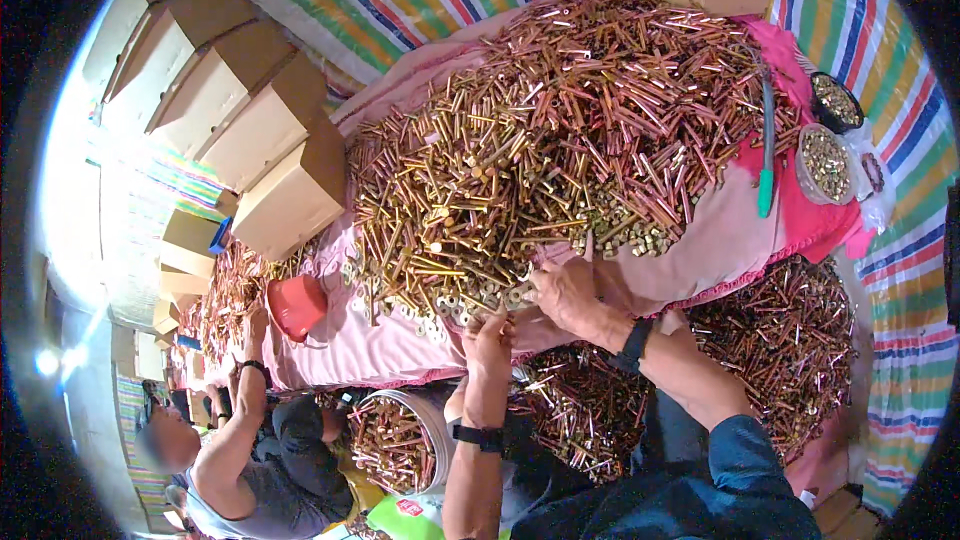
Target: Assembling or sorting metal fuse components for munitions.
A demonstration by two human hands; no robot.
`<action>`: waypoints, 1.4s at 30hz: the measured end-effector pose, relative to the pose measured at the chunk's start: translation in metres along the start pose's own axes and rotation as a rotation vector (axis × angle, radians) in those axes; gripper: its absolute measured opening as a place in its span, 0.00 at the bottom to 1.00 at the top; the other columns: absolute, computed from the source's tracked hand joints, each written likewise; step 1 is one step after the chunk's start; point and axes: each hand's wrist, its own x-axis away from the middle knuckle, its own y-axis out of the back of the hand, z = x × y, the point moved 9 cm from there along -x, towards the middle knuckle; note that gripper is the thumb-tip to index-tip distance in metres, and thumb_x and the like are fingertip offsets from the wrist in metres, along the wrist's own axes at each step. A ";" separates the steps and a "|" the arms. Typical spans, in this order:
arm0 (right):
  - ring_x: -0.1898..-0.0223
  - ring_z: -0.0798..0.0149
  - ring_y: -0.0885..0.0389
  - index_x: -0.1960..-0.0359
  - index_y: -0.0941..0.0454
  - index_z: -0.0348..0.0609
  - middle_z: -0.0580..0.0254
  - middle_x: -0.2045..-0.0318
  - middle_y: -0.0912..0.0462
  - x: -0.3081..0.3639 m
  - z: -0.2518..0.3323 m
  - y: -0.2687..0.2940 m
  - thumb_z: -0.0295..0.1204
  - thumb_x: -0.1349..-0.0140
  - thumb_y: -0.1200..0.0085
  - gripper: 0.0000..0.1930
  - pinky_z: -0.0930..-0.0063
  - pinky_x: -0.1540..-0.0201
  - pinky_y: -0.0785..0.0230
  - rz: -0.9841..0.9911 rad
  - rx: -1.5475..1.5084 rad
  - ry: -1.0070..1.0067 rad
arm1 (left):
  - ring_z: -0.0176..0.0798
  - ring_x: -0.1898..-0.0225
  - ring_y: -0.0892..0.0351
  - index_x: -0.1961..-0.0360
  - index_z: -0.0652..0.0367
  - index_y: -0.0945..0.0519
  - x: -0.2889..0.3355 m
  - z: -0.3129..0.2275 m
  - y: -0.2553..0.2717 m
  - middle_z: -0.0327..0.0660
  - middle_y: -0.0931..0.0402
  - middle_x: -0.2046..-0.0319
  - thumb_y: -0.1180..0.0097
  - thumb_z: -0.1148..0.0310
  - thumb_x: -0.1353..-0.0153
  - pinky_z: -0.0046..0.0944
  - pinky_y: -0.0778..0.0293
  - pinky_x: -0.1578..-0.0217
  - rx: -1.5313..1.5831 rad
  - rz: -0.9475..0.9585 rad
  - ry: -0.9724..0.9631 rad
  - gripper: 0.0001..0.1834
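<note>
My left hand (pixel 487 342) is at the near edge of the pink cloth (pixel 640 285), its fingers pinched together beside loose pale washers (pixel 428 324). Just right of it is my right hand (pixel 572 298), fingers closed close to the washers; what either hand holds is too small to make out. Beyond them lies a heap of yellowish bolts (pixel 450 210). It runs into a larger heap of copper-coloured metal tubes (pixel 640 90) at the far right. Small nuts (pixel 650 238) are scattered at the heap's near right side.
A red bowl (pixel 297 308) and stacked cardboard boxes (pixel 290 190) stand left. A bucket (pixel 440 440) of metal pieces is below. At right lie a green-handled tool (pixel 766 190) and a tub of nuts (pixel 826 166). Another person (pixel 240 460) works at left. More tubes (pixel 780 350) lie below the edge.
</note>
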 end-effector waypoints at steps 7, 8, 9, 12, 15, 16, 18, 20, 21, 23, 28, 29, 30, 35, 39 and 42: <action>0.73 0.48 0.18 0.71 0.22 0.38 0.47 0.73 0.19 -0.005 -0.018 0.042 0.28 0.40 0.39 0.07 0.55 0.70 0.26 -0.037 -0.204 -0.209 | 0.26 0.71 0.23 0.53 0.58 0.27 0.018 -0.014 -0.042 0.35 0.21 0.68 0.43 0.74 0.29 0.27 0.25 0.71 -0.324 0.222 -0.397 0.07; 0.76 0.49 0.18 0.70 0.21 0.38 0.47 0.74 0.19 -0.003 -0.027 0.050 0.29 0.39 0.39 0.07 0.56 0.72 0.26 -0.083 -0.256 -0.211 | 0.25 0.71 0.24 0.54 0.58 0.27 0.019 -0.015 -0.054 0.34 0.22 0.68 0.43 0.74 0.29 0.26 0.25 0.71 -0.349 0.257 -0.476 0.06; 0.78 0.53 0.18 0.69 0.20 0.38 0.51 0.77 0.20 -0.001 -0.044 0.048 0.30 0.38 0.39 0.08 0.59 0.76 0.28 -0.010 -0.360 -0.412 | 0.25 0.72 0.26 0.54 0.58 0.27 0.019 -0.015 -0.062 0.33 0.23 0.69 0.43 0.74 0.28 0.26 0.26 0.71 -0.372 0.291 -0.554 0.06; 0.90 0.68 0.26 0.62 0.16 0.37 0.66 0.83 0.23 0.007 -0.049 0.062 0.36 0.34 0.36 0.12 0.68 0.91 0.36 0.156 -0.628 -0.921 | 0.22 0.73 0.30 0.56 0.56 0.26 0.010 -0.002 -0.068 0.30 0.28 0.71 0.46 0.74 0.27 0.25 0.29 0.73 -0.447 0.317 -0.554 0.03; 0.91 0.69 0.28 0.63 0.16 0.38 0.69 0.83 0.24 0.006 -0.054 0.055 0.39 0.33 0.37 0.14 0.72 0.90 0.36 0.079 -0.961 -0.961 | 0.23 0.72 0.27 0.56 0.57 0.25 0.004 0.009 -0.073 0.31 0.25 0.70 0.48 0.74 0.26 0.26 0.28 0.73 -0.496 0.354 -0.578 0.02; 0.89 0.73 0.29 0.63 0.16 0.39 0.74 0.83 0.26 0.010 -0.048 0.063 0.42 0.33 0.36 0.16 0.75 0.88 0.36 0.165 -0.943 -0.979 | 0.23 0.72 0.26 0.55 0.57 0.25 0.005 0.012 -0.076 0.31 0.23 0.69 0.49 0.74 0.26 0.26 0.28 0.72 -0.490 0.347 -0.548 0.03; 0.88 0.74 0.30 0.63 0.16 0.40 0.74 0.82 0.27 0.003 -0.028 0.069 0.42 0.34 0.35 0.16 0.77 0.88 0.38 0.209 -0.962 -0.936 | 0.28 0.71 0.22 0.53 0.59 0.24 0.003 0.017 -0.074 0.37 0.19 0.67 0.49 0.74 0.27 0.31 0.25 0.71 -0.497 0.353 -0.561 0.05; 0.88 0.76 0.33 0.63 0.15 0.41 0.73 0.82 0.24 0.012 -0.044 0.056 0.44 0.36 0.34 0.17 0.77 0.88 0.41 0.217 -0.871 -0.915 | 0.31 0.71 0.20 0.54 0.60 0.23 0.017 0.005 -0.096 0.40 0.19 0.68 0.49 0.75 0.28 0.34 0.23 0.71 -0.660 0.373 -0.730 0.05; 0.81 0.72 0.27 0.60 0.14 0.41 0.68 0.77 0.20 0.008 -0.040 0.056 0.45 0.37 0.34 0.18 0.74 0.79 0.35 0.225 -0.818 -0.876 | 0.33 0.71 0.20 0.55 0.61 0.23 0.023 -0.002 -0.097 0.41 0.19 0.68 0.49 0.75 0.29 0.36 0.23 0.70 -0.751 0.360 -0.818 0.05; 0.71 0.66 0.18 0.56 0.13 0.41 0.61 0.70 0.14 0.003 -0.036 0.056 0.46 0.39 0.34 0.20 0.71 0.65 0.26 0.233 -0.733 -0.835 | 0.43 0.71 0.18 0.54 0.61 0.23 0.020 0.000 -0.090 0.47 0.20 0.68 0.48 0.77 0.32 0.41 0.23 0.70 -0.786 0.334 -0.848 0.07; 0.69 0.68 0.17 0.52 0.14 0.39 0.60 0.68 0.13 -0.001 -0.030 0.055 0.43 0.35 0.38 0.20 0.72 0.64 0.24 0.249 -0.669 -0.863 | 0.49 0.71 0.18 0.54 0.61 0.23 0.014 0.000 -0.077 0.49 0.22 0.68 0.48 0.78 0.35 0.44 0.24 0.71 -0.707 0.266 -0.913 0.08; 0.73 0.72 0.20 0.51 0.15 0.38 0.63 0.72 0.16 -0.002 -0.031 0.058 0.41 0.32 0.41 0.18 0.74 0.69 0.26 0.204 -0.697 -0.853 | 0.49 0.71 0.18 0.55 0.61 0.23 0.012 0.002 -0.077 0.49 0.22 0.68 0.48 0.78 0.35 0.44 0.24 0.71 -0.741 0.269 -0.904 0.08; 0.77 0.76 0.24 0.50 0.16 0.37 0.67 0.75 0.18 -0.002 -0.032 0.059 0.39 0.29 0.43 0.17 0.77 0.75 0.28 0.161 -0.726 -0.842 | 0.48 0.71 0.18 0.55 0.61 0.23 0.010 0.002 -0.076 0.49 0.22 0.68 0.48 0.78 0.35 0.44 0.24 0.71 -0.776 0.270 -0.894 0.08; 0.67 0.72 0.18 0.40 0.23 0.32 0.59 0.62 0.14 -0.004 -0.044 0.064 0.31 0.25 0.50 0.18 0.77 0.66 0.24 0.055 -0.835 -0.640 | 0.49 0.74 0.19 0.55 0.60 0.22 0.015 -0.002 -0.086 0.49 0.21 0.69 0.46 0.77 0.34 0.43 0.25 0.73 -0.800 0.300 -0.912 0.08; 0.69 0.69 0.15 0.50 0.17 0.33 0.55 0.68 0.13 -0.012 -0.041 0.078 0.30 0.30 0.45 0.14 0.73 0.67 0.23 0.076 -0.442 -0.519 | 0.47 0.76 0.20 0.48 0.59 0.23 0.009 -0.004 -0.071 0.48 0.23 0.72 0.43 0.75 0.35 0.43 0.26 0.74 -0.771 0.269 -0.932 0.14; 0.70 0.51 0.13 0.57 0.15 0.38 0.47 0.69 0.13 -0.009 -0.049 0.078 0.35 0.32 0.42 0.13 0.60 0.65 0.23 0.114 -0.318 -0.572 | 0.44 0.73 0.20 0.42 0.58 0.26 0.009 -0.001 -0.074 0.47 0.22 0.71 0.42 0.73 0.34 0.42 0.25 0.71 -0.761 0.236 -0.812 0.20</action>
